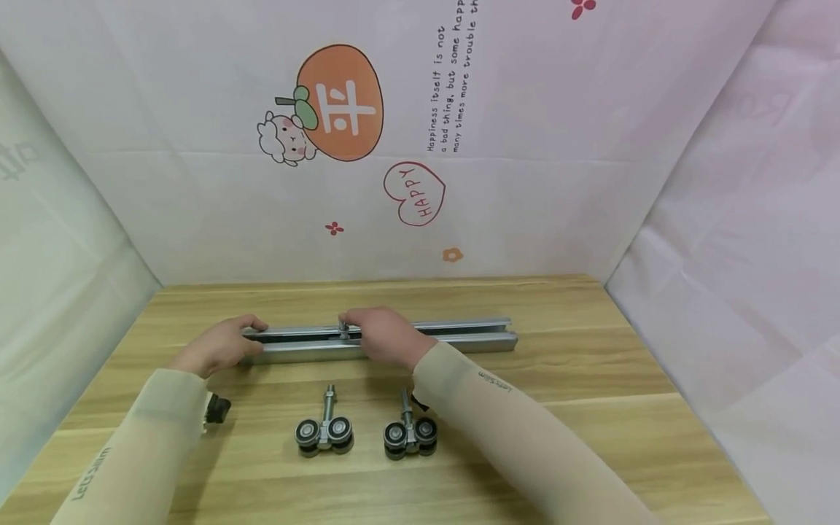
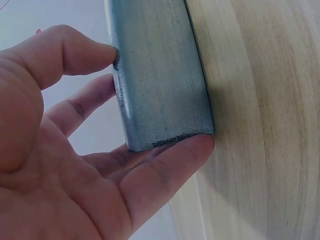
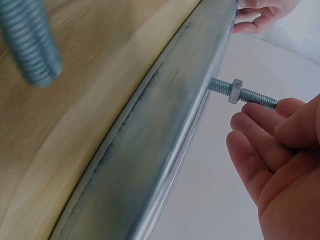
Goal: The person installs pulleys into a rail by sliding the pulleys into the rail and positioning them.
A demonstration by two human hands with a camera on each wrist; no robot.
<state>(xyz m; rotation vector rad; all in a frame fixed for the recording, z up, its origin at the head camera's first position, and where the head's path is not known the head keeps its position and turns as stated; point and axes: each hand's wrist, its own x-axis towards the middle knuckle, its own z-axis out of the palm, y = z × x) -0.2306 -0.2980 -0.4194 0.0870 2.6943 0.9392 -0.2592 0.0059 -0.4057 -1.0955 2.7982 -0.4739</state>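
A C-shaped metal track lies across the table with its slot facing up. My left hand holds its left end; in the left wrist view the thumb presses a lip of the track and other fingers reach around the cut end. Out of the slot stands a threaded bolt with a hex nut. My right hand pinches the bolt's upper end between thumb and fingers. Whatever the bolt is fixed to inside the track is hidden.
Two roller trolleys, a left one and a right one, lie in front of the track, bolts pointing toward it. The wooden table is enclosed by printed white cloth at the back and sides.
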